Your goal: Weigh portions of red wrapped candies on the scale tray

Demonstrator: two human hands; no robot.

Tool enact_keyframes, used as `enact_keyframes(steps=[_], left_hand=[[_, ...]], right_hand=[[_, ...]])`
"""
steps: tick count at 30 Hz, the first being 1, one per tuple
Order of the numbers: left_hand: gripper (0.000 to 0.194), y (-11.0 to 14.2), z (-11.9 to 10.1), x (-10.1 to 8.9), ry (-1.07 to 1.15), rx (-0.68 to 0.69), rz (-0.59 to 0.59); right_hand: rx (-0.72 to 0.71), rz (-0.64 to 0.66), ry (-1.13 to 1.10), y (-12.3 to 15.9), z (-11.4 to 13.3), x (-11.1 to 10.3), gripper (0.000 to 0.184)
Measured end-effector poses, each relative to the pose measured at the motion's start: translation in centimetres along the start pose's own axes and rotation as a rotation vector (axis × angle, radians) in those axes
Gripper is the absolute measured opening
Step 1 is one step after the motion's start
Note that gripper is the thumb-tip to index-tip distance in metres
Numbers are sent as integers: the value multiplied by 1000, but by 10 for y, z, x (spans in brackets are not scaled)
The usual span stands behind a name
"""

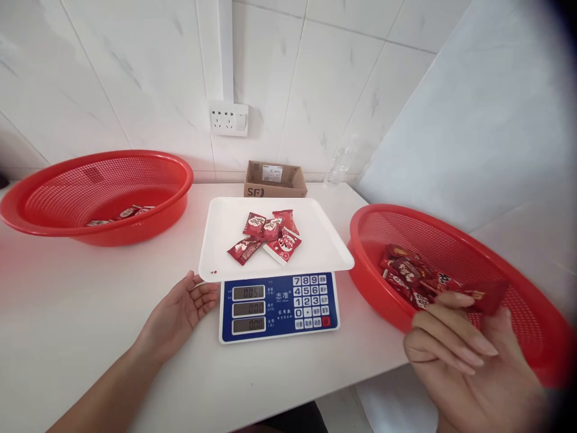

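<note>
A white tray tops the blue digital scale and bears several small red snack packets. The top display seems to read 0.050. My left hand rests palm up at the scale's left side, fingers loosely curled and apart, holding nothing. At the right, my right hand pinches a dark red snack packet between thumb and fingers. It is above the near side of the right red basket, where a heap of similar packets lies.
Another red mesh basket stands at the left with a few packets in its bottom. Behind the tray are an open cardboard box and a clear plastic bottle. A socket is on the tiled wall. The white table's front edge runs below the scale.
</note>
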State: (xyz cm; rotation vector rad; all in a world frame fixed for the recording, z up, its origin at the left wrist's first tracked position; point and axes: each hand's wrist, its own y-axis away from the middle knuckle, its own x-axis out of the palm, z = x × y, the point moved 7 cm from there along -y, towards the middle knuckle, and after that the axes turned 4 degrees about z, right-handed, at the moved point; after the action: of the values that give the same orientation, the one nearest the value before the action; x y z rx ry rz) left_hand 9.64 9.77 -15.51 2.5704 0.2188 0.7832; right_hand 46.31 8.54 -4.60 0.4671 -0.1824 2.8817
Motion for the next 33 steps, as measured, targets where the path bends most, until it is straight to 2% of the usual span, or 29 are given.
enact_keyframes(steps=[3,6,8,10,12,14,16,20,30,33], left_hand=[[19,0,0,1,8,-2,-7],[19,0,0,1,24,-7,-22],[20,0,-1,1,29,-7,-30],[20,-1,-1,1,29,-7,-33],[20,-1,-1,1,29,-7,-34],[20,-1,-1,1,27,-6,-34],[20,0,0,1,20,-5,-33],[19,0,-1,1,13,-5,-41],[18,-3,2,-6,7,-4,-60],[19,4,-9,-5,-174,136,-90]], right_hand=[[-18,-36,-65,-2,3,-12,37],[-95,14,3,0,-3,-13,40],[-146,71,210,2,-14,-8,39],[-170,94,511,3,-32,-4,39],[-161,64,795,3,-54,-5,41],[-121,-4,943,-1,-74,-11,45],[-74,-34,929,-7,-91,-15,51],[-5,25,734,-20,-114,-12,62],[1,70,729,-20,-118,-6,55],[27,90,722,-20,-120,-5,53]])
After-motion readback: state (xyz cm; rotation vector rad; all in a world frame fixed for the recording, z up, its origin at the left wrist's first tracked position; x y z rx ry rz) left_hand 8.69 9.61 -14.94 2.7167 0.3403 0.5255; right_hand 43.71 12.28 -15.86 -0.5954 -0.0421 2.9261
